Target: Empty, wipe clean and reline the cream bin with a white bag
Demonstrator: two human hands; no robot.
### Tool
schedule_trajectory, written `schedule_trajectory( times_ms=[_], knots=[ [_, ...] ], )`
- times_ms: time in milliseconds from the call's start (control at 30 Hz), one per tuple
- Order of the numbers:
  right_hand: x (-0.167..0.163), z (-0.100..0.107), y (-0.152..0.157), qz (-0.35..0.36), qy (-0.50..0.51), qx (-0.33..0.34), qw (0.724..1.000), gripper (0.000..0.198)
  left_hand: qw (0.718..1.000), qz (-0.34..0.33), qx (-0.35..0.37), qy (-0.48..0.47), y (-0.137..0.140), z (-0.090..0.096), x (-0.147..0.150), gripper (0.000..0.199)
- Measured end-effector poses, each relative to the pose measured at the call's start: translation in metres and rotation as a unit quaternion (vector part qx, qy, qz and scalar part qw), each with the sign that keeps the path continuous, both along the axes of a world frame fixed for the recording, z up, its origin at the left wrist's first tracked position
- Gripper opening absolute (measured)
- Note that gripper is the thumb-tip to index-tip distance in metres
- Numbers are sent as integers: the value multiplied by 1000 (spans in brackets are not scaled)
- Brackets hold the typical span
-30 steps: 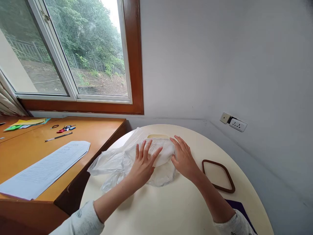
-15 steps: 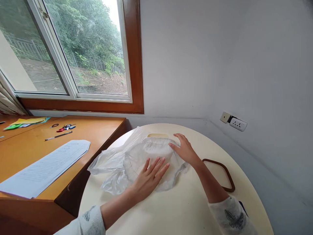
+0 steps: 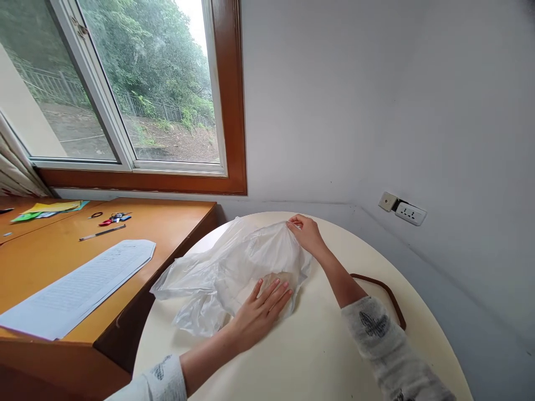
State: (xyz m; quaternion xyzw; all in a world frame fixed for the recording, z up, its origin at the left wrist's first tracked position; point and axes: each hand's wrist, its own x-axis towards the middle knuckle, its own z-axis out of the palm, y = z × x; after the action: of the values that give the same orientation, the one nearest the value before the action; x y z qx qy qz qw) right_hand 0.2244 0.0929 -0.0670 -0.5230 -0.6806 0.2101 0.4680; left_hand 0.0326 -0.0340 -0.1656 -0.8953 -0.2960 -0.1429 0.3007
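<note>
A thin, crumpled white plastic bag (image 3: pixel 251 256) lies spread over the far left half of the round table. My left hand (image 3: pixel 263 306) rests flat on its near part, fingers stretched out. At the far edge of the bag, my right hand (image 3: pixel 305 231) pinches the plastic between thumb and fingers and draws it up into a small peak. Folds run from that pinch down the bag. A pale patch shows beneath the plastic beyond my left fingertips; what it is I cannot make out.
A brown rounded frame (image 3: pixel 393 306) lies on the cream table (image 3: pixel 301 367), partly behind my right forearm. To the left, a wooden desk (image 3: pixel 184 223) holds papers (image 3: pixel 92 284), a pen (image 3: pixel 102 233), keys (image 3: pixel 117 217) and coloured sheets (image 3: pixel 50 209). A wall socket (image 3: pixel 410 213) sits at the right.
My right hand has gone from spread fingers to a pinch on the bag's far edge, lifting it slightly. The yellowish strip at the far edge is now covered. My left hand stays flat.
</note>
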Motion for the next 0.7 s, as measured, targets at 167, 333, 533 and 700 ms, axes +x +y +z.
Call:
schedule_trajectory(
  times_ms=[167, 333, 533, 700],
  knots=[
    [-8, -7, 31, -13, 0, -25, 1000, 17, 999, -4, -34, -1, 0, 2, 1, 49],
    [-14, -21, 56, -16, 4, -78, 997, 14, 999, -4, -51, -8, 2, 2, 0, 52],
    [-13, -34, 72, -7, 32, -166, 986, 19, 996, -3, -86, -37, 5, -3, -2, 61],
    [-7, -48, 68, 32, 49, -219, 974, 28, 992, -13, -103, -73, 8, -10, -3, 68]
  ],
)
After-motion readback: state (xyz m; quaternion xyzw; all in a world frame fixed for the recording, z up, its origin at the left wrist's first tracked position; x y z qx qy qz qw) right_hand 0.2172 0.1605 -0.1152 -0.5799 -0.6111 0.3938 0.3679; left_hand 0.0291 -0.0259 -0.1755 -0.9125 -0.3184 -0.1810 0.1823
